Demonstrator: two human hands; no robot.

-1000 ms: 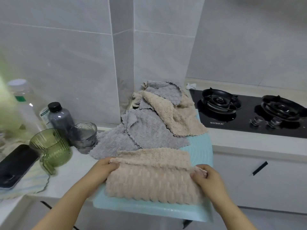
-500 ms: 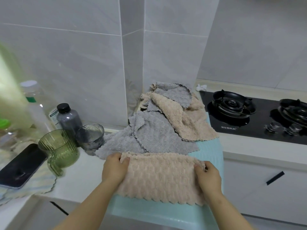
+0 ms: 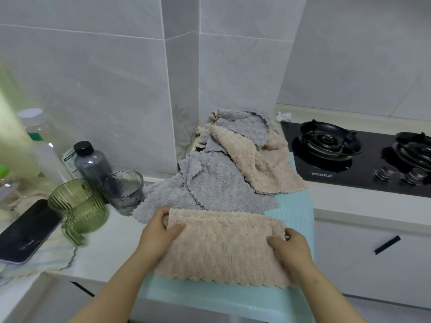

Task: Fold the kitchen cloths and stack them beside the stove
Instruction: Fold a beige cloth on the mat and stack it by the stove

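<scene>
My left hand [image 3: 158, 231] and right hand [image 3: 291, 248], apart, pinching the cloth [image 3: 224, 245] ends; pile [image 3: 221, 190] crowding behind, cups [image 3: 79, 206] left.

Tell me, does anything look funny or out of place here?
Yes. The pale green mat under the beige cloth sticks out past the front edge of the counter, so it might tip.

The edge cuts off 1 burner [image 3: 417, 150]; the clear bottle [image 3: 39, 141] is blurred
</scene>
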